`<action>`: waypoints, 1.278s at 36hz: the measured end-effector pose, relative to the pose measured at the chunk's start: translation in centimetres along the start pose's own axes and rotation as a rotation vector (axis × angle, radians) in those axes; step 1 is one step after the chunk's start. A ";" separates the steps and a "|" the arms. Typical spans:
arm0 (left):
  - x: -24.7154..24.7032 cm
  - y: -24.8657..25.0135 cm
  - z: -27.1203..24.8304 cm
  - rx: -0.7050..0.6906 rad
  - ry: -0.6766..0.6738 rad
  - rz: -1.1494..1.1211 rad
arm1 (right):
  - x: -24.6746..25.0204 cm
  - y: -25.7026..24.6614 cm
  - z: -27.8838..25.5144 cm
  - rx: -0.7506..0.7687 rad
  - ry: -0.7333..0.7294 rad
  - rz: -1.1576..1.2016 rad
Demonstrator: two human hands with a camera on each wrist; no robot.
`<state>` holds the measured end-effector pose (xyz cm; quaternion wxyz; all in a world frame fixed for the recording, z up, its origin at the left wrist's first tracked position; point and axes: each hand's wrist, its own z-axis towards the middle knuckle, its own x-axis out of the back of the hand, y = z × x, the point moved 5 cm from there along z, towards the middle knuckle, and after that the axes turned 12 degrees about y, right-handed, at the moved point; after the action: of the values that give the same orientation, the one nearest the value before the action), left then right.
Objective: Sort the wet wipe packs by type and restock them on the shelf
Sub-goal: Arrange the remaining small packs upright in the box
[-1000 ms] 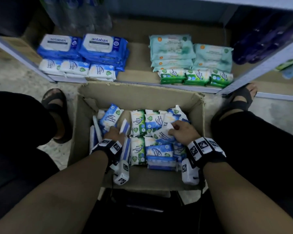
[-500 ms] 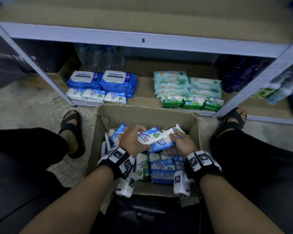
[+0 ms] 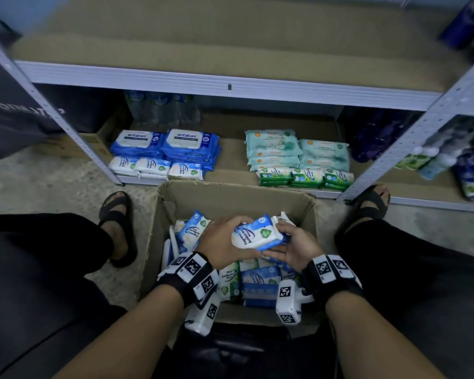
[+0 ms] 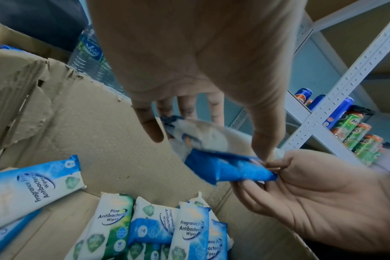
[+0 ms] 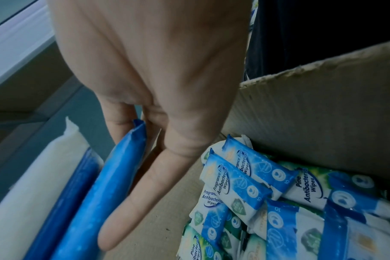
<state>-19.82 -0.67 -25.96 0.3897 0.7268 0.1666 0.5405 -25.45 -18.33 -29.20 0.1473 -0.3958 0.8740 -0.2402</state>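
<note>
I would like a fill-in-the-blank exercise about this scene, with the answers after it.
1. Both hands hold packs labelled "Fragrance Free ____ Wipes".
2. The unsorted packs lie in a ____ box.
3. The large blue packs on the shelf read "____".
4. The green packs on the shelf sit to the ____ of the blue ones.

Answers: Antibacterial; cardboard; antabax; right

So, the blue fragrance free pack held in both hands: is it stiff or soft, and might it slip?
Probably soft: the blue pack bends and creases between the left hand and right hand. Likely light, since fingertips alone carry it. Its film looks glossy, so it may slip; the crimped end by the right hand's fingers seems the safer hold.
</note>
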 end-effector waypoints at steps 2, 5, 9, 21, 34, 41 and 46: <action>0.4 0.2 0.1 0.024 -0.018 -0.002 | 0.0 0.1 0.0 -0.002 -0.005 0.008; 0.7 0.2 0.3 0.075 -0.054 -0.012 | 0.0 0.1 -0.1 0.000 -0.003 0.008; 1.2 -0.5 0.4 0.187 -0.004 -0.058 | -0.1 -0.3 -0.3 0.029 0.014 0.016; 2.1 -2.2 0.4 0.551 -0.157 -0.479 | 0.8 -0.9 0.3 0.092 0.061 -0.008; 3.2 -1.4 0.9 0.652 0.119 -0.773 | 0.9 -1.0 0.2 0.163 0.042 -0.133; 2.4 -1.3 1.0 0.613 0.048 -0.775 | 0.2 -1.1 -0.4 0.180 -0.002 -0.181; 1.7 -0.8 0.8 0.565 0.011 -0.768 | -0.1 -0.8 -0.6 0.186 -0.055 -0.216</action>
<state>-18.31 0.67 -25.56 0.3475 0.6872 0.5658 0.2947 -25.16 -18.48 -28.25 0.1805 -0.4785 0.7960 -0.3238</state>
